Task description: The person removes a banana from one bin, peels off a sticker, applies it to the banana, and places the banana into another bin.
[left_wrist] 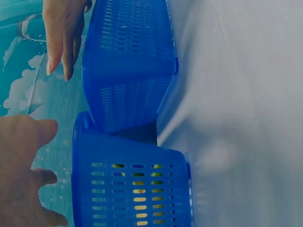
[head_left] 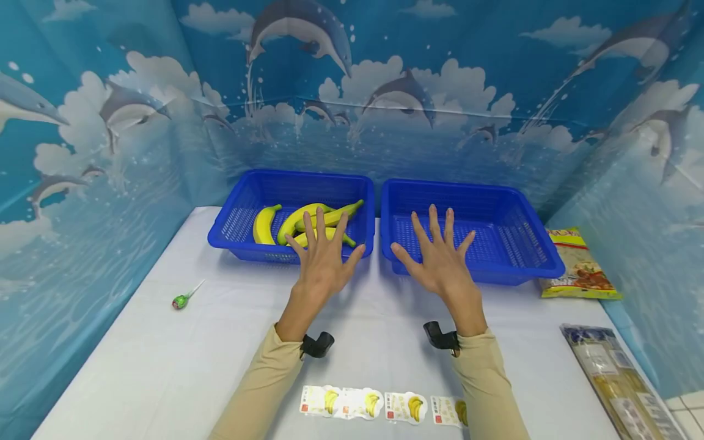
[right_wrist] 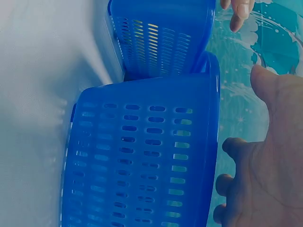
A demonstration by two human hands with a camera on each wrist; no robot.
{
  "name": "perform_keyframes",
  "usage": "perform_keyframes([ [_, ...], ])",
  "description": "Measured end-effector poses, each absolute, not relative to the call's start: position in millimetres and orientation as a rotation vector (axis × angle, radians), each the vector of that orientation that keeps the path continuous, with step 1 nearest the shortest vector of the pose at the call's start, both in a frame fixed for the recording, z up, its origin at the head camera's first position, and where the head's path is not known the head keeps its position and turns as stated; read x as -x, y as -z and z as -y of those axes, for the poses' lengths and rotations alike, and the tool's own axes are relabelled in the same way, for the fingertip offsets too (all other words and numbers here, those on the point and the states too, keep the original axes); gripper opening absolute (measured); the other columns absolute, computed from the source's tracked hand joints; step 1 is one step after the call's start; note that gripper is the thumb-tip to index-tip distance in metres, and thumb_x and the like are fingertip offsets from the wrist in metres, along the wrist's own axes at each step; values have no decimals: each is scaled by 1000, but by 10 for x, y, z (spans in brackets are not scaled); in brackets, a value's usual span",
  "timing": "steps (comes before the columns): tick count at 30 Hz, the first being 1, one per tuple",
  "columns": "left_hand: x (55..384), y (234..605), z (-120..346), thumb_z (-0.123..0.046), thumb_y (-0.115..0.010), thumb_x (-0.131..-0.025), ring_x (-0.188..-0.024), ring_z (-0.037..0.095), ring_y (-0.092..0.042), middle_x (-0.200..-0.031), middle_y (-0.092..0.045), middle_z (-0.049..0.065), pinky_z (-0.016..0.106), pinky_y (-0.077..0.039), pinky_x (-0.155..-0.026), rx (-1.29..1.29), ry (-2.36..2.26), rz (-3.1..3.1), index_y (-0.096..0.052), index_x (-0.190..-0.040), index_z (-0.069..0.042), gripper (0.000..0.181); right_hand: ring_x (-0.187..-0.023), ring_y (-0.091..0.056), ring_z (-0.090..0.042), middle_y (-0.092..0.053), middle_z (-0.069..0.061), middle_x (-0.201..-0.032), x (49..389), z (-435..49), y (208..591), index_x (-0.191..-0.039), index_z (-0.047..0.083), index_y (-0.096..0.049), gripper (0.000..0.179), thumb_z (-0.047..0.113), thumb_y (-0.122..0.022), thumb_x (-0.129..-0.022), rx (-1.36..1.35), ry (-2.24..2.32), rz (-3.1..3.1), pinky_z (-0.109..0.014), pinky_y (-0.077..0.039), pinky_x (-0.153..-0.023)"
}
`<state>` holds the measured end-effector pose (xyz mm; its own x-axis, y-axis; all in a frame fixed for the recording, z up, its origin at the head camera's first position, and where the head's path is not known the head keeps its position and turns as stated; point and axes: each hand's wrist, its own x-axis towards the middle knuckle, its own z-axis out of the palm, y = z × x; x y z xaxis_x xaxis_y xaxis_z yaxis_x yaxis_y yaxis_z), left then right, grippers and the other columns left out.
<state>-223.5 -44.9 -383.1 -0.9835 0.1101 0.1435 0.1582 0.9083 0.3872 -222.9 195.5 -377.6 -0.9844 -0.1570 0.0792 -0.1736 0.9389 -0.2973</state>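
Spread fingers of my left hand (head_left: 321, 263) reach over the front rim of the left blue basket (head_left: 236, 247), in which several yellow bananas (head_left: 265, 225) lie. My right hand (head_left: 440, 263), also with fingers spread, is over the front edge of the right blue basket (head_left: 511, 275), whose floor shows bare. Neither hand holds anything. Through the slots of the left basket wall (left_wrist: 132, 156) in the left wrist view, bits of yellow show. The right wrist view has the right hand (right_wrist: 270, 156) beside the rim of its basket (right_wrist: 142, 94).
Banana-picture cards (head_left: 406, 407) lie in a row near the front of the white table (head_left: 137, 366). A green lollipop (head_left: 181, 300) is on the left. To the right are a yellow-edged food packet (head_left: 580, 269) and a long clear package (head_left: 621, 382). A dolphin-print curtain (head_left: 330, 140) stands behind.
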Motion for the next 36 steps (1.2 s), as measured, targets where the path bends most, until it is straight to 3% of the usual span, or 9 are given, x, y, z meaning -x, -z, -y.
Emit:
perform_keyframes([
  [9, 2225, 3761, 502, -60, -52, -109, -162, 41, 21, -180, 10, 17, 85, 4, -119, 226, 628, 2923, -22, -174, -27, 78, -159, 31, -40, 18, -13, -179, 2227, -1887, 3763, -175, 22, -3, 95, 81, -30, -104, -285, -464, 3041, -85, 19, -113],
  [18, 2220, 3708, 772, -55, -53, -111, -164, 42, 15, -180, 7, 19, 82, 2, -122, 206, 676, 2893, -19, -174, -25, 79, -161, 27, -36, 16, -13, -179, 2228, -1847, 3757, -175, 22, -3, 94, 76, -37, -106, -355, -435, 3008, -81, 12, -120],
  [27, 2237, 3705, 1210, -53, -55, -110, -165, 45, 5, -179, -4, 24, 79, -8, -124, 115, 696, 2849, -20, -174, -14, 82, -165, 14, -39, 11, -14, -180, 2220, -1857, 3755, -174, 14, -4, 98, 68, -50, -107, -461, -535, 2982, -73, -4, -128],
  [36, 2238, 3755, 1621, -47, -56, -111, -164, 50, -3, -176, -12, 29, 81, -14, -123, 2, 740, 2765, -28, -170, -6, 77, -166, 7, -38, 5, -17, -180, 2214, -1847, 3762, -173, 6, -6, 101, 59, -61, -106, -519, -625, 2969, -67, -6, -131],
])
